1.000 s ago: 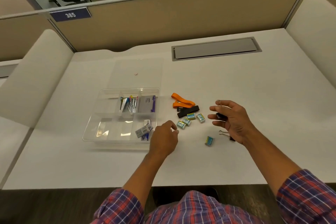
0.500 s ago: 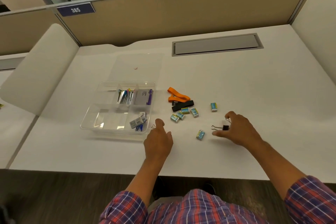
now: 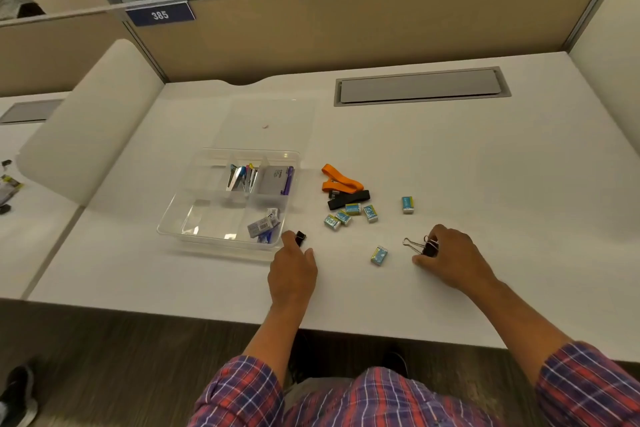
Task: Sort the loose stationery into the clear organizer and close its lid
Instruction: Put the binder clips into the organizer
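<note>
- My left hand (image 3: 292, 274) rests on the white desk (image 3: 485, 166). Thumb and forefinger pinch a small black clip (image 3: 300, 238), and the other fingers are curled in.
- My right hand (image 3: 453, 260) also lies low on the desk, its fingers curled round the black body of a binder clip (image 3: 429, 246). The wire handles stick out toward my left hand.
- The clear organizer (image 3: 166, 229) sits just left of and beyond my left hand. Its near right corner is close beside the pinched clip; I cannot tell whether they touch.
- The compartment nearest my left fingertips holds small grey boxes (image 3: 263, 226). The far compartments hold shiny metal pieces and a grey box with a purple pen beside it.
- The lid (image 3: 242, 125) lies flat on the desk beyond the organizer, off the box.
- A lone blue-and-yellow box (image 3: 379, 255) lies between my hands, nearer the right one.
- Beyond the gap between my hands is a cluster of blue-and-yellow boxes (image 3: 349, 213). One more, a stray box (image 3: 407, 204), lies beyond my right hand.
- An orange strap (image 3: 341, 180) and a black strap (image 3: 349, 199) lie touching just past that cluster.
</note>
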The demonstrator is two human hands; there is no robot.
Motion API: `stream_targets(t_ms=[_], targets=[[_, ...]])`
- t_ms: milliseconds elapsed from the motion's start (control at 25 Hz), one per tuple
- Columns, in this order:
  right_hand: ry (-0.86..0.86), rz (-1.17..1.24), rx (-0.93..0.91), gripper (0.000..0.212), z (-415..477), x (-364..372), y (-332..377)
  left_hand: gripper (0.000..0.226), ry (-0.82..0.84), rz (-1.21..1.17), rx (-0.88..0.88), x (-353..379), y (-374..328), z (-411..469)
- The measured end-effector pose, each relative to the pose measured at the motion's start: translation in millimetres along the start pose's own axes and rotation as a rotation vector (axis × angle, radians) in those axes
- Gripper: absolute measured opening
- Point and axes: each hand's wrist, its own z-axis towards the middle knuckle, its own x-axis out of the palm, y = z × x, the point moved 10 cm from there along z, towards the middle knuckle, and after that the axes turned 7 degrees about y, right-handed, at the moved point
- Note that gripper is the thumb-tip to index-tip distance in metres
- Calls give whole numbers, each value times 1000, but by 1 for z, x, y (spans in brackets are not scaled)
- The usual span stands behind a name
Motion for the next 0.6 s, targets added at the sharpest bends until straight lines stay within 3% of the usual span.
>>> stream_targets(t_ms=[200,440,600], targets=[[-79,161,63,45,-4,-10,-10,36,31,114,57,6,-9,6],[-101,274,83,39,-7,-16,-15,28,-42,-230,-61,0,5,-10],[-97,267,85,42,-7,-14,-11,43,-80,-404,-130,5,16,-22]])
